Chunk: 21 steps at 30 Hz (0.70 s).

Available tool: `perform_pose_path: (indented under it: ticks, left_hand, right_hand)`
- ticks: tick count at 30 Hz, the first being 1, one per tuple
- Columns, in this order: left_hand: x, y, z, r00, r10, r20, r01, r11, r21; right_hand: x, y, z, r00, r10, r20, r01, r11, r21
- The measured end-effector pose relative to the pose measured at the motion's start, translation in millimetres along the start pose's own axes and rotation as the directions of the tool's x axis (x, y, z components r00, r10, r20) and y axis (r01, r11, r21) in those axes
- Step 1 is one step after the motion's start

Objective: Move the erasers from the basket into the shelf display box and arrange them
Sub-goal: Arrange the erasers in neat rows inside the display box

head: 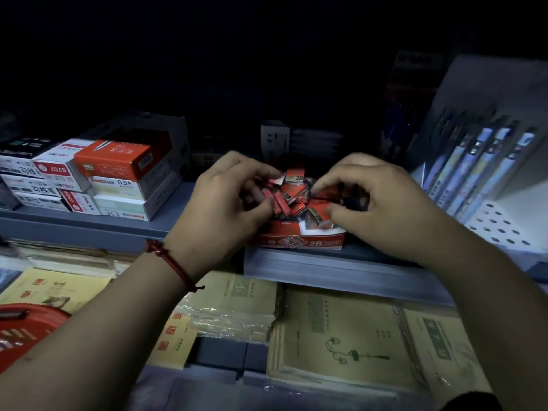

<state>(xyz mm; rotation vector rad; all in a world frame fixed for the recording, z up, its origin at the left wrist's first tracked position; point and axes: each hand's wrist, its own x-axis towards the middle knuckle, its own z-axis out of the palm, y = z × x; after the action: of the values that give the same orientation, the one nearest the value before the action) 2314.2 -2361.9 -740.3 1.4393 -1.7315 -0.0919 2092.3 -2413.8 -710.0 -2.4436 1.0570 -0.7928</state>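
Pen bxs [115, 164], notebks [341, 336], pkgd pens [486, 170].

Left hand [219, 203] and right hand [385, 203] bare, bare forearms, red braided cord bracelet [172, 262] knotted round left wrist

Exposure: dim overall; upper third near black, detail lost above and behind the shelf edge [341, 271].
Source: out of view; light is strongest at right, where the white perforated panel [501, 223] and the pen packs [480, 170] read pale blue-white.
Mid-tones: left hand [219, 203], right hand [385, 203] and red display box [296, 240] moderately lit; erasers [292, 192] carry small bright highlights on their wrappers.
Shadows: soft, deepest under both palms and behind the stacked boxes [89, 176].
Glare: sheen on the plastic-wrapped notebooks [231, 310].
Blur: both hands slightly smeared at the tips; red basket [26, 324] at lower left soft.
Distortion: wide-angle bowing toward the borders.
Colour: cool cast, grain in dark areas.
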Motion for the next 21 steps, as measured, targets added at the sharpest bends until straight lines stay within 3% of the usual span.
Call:
perform_pose_path:
  ticks: [3, 8, 14, 21]
  left_hand:
    - [2.7, 2.2, 1.7, 1.0, 0.016, -0.022, -0.016, 1.0, -0.002]
    - [6.7, 2.0, 6.1, 0.996, 0.046, -0.081, -0.04, 0.996, 0.076]
    - [7.5, -3.8, 4.7, 0.991, 0.13, 0.036, -0.133, 0.982, 0.131]
    - [3.1, -0.2, 1.4, 0.979, 0.196, 0.065, -0.203, 0.968, 0.147]
  right_hand:
    - [-0.4, 4.7, -0.2, 0.997, 0.022, 0.07, -0.018, 0.998, -0.055]
    - [0.2, 11.0, 6.0, 0.999, 0.026, 0.042, -0.023, 0.997, -0.074]
    - [1.5, 16.8, 16.8, 0.997, 0.025, -0.071, -0.033, 0.993, -0.113]
    - [-0.2, 15.8, 12.9, 0.997, 0.061, -0.037, -0.065, 0.991, -0.116]
